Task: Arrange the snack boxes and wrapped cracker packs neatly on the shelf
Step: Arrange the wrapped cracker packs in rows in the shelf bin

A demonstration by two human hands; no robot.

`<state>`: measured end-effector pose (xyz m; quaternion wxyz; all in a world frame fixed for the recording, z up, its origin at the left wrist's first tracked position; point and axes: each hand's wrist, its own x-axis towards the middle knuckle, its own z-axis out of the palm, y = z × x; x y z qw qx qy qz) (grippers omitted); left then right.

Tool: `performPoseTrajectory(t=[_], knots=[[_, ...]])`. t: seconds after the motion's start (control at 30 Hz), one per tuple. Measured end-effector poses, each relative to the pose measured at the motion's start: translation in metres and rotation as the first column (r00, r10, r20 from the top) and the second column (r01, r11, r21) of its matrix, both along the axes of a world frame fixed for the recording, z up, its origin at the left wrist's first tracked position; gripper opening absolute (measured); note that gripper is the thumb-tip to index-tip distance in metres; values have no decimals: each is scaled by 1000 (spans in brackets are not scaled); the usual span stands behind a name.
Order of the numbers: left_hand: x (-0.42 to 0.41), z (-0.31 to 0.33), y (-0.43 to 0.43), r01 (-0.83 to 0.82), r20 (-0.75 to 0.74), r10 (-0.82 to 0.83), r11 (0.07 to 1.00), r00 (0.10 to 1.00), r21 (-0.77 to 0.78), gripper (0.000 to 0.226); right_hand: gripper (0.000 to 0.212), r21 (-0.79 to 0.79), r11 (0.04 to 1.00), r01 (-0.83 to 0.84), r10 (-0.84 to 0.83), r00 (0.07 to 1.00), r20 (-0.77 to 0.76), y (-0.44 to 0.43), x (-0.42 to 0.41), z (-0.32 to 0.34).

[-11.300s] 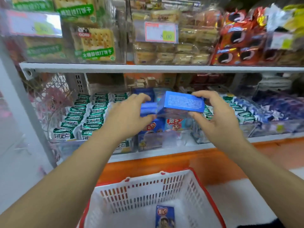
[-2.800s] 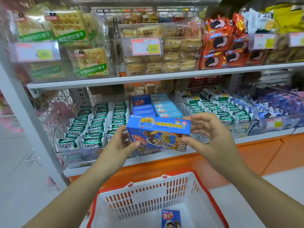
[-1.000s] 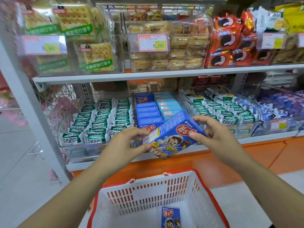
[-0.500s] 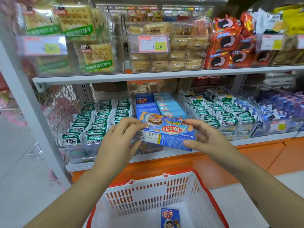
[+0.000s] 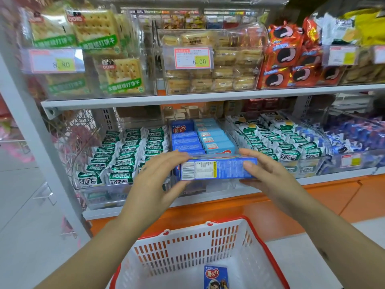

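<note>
Shop shelving, lower shelf [image 5: 312,180], front edge: you hold one blue snack box [image 5: 216,170] level, barcode side toward you, with your left hand [image 5: 154,184] and right hand [image 5: 268,176] each pinching an end. Seemingly done: filed boxes [image 5: 185,140] in rows mid-shelf, wrapped cracker packs [image 5: 125,155] alongside. Left: this box, plus a spare box [image 5: 215,277] in the basket [image 5: 187,247]. Hidden: the slot behind the held box, and your far fingertips.

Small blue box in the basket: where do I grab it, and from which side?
Come straight down from above; the walls of the basket block every side. The small blue box lies flat, face up, on the basket floor, so pinch its two long edges near the middle. Free a hand first: the left hand and right hand both hold the large blue box.
</note>
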<state>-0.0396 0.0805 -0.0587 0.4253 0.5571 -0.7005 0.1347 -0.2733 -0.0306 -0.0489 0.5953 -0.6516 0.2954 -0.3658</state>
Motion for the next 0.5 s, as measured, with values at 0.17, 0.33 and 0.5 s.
performPoseTrajectory(t=[0.17,0.33,0.5], knots=[[-26,14,6,40,-298,-22,998,954,56,51,53,287,958,7,-34,996,88,4,14,-12],[-40,26,9,148,-481,-106,988,870,48,58,56,494,868,-46,-20,992,128,14,27,-24],[-35,21,7,153,-513,-72,981,855,117,61,45,610,790,-63,40,998,50,17,31,-31]])
